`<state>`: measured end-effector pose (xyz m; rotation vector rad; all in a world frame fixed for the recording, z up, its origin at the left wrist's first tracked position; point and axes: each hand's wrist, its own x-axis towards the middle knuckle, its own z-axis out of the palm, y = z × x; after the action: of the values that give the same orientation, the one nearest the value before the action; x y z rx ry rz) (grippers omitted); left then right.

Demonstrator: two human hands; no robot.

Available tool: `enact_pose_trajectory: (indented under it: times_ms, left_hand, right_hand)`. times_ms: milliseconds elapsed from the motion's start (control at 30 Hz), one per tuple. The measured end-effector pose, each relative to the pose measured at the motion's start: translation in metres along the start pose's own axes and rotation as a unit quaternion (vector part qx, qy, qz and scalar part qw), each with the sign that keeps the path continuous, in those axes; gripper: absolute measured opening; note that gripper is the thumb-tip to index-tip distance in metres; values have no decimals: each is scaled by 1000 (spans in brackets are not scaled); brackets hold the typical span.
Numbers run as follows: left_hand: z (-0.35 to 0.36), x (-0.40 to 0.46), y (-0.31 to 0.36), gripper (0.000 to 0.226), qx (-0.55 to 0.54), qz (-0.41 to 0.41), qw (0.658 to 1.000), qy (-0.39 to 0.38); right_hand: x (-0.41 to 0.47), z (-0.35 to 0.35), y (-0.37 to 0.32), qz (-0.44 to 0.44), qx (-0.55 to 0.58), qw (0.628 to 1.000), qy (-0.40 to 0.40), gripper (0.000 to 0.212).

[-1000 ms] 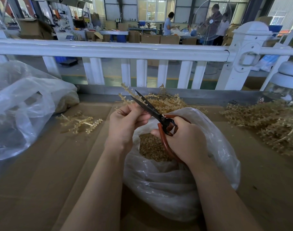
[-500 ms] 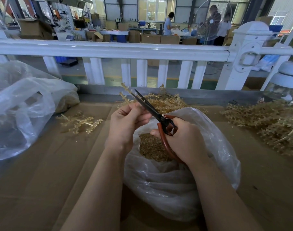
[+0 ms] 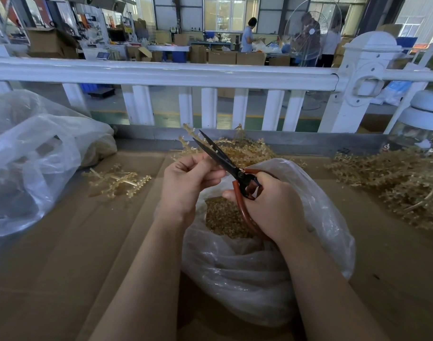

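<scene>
Sprig (image 3: 189,132): centre frame, pinched in left hand (image 3: 186,183), long axis rising up-left beyond the fingertips. Scissors (image 3: 220,158): gripped by right hand (image 3: 272,207), approaching from lower right, blades slightly parted, lying almost along it. Bag (image 3: 259,279): open below both hands.

black-bladed scissors (image 3: 231,168) w/ red-brown handles, blades slightly apart, tips angled up twd desk's (image 3: 63,267) far edge, beside thin golden beaded sprig (image 3: 189,134) held upright mid-desk.
</scene>
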<state>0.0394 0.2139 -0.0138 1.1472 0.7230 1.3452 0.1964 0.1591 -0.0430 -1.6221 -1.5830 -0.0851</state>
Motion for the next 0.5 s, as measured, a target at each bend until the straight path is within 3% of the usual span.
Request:
enact_pose_trajectory:
  times_ms: [500]
  left_hand:
    - [1, 1, -2, 13, -14, -12, 1000, 4]
  right_hand:
    - [1, 0, 3, -8, 12, 1000, 9, 74]
